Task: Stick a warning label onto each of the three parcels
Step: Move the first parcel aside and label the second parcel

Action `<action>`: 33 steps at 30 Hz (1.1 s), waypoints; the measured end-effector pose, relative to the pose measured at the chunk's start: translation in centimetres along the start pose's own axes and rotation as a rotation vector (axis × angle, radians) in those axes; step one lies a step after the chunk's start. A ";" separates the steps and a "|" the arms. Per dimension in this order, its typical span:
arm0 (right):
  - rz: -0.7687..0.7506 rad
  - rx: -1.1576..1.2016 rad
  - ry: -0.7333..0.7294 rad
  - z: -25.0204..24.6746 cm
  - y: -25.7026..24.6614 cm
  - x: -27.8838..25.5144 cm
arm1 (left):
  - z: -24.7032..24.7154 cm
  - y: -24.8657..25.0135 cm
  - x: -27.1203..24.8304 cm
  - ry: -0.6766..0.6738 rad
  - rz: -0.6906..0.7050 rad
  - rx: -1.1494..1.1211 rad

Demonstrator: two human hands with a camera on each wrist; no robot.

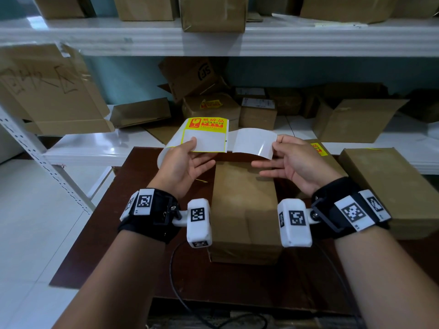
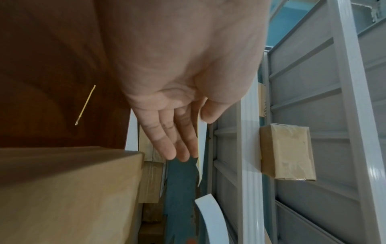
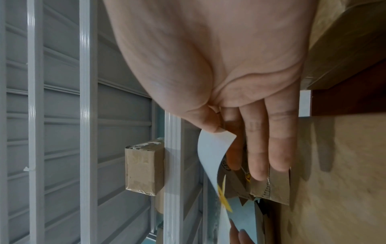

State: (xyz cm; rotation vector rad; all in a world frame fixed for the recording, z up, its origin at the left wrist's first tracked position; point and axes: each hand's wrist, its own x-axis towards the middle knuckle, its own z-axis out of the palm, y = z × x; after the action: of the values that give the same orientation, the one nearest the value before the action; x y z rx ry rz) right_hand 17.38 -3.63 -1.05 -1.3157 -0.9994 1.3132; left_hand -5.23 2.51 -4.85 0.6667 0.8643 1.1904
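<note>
Basically both hands hold the label strip [image 1: 204, 136] up over the middle parcel [image 1: 244, 210], chest-high, so the next label can be peeled clear of the box. Left hand [image 1: 187, 165] pinches the backing sheet, thumb on top, other fingers loosely spread underneath; the yellow warning label [image 1: 206, 123] sits on the far part of that sheet. Right hand [image 1: 294, 160] pinches the edge of the blank glossy end [image 1: 254, 143], the other fingers straight and free. Holding both ends probably keeps the strip taut for peeling.

Parcels sit on the brown table [image 1: 118, 245]: middle one bare on top, the one behind the right hand [image 1: 320, 150] already labelled, the right-hand parcel [image 1: 392, 186] shows no label from here. Judgement: at least one done, middle next.
</note>
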 end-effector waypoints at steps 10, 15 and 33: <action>0.004 -0.015 -0.014 0.0 0.2 0.3 | -5.7 -2.3 3.3 0.185 -0.154 0.100; 0.004 -0.024 -0.020 0.2 0.2 0.3 | -7.0 -3.7 3.6 0.171 -0.299 0.248; 0.000 -0.074 0.001 0.6 0.6 0.4 | -5.5 0.7 0.7 0.054 -0.293 1.143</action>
State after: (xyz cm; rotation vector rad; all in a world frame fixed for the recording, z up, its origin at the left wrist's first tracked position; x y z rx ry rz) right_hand 16.72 -3.30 -1.66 -1.3721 -1.0558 1.2859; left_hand -10.24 3.39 -7.30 1.3512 1.6293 0.3572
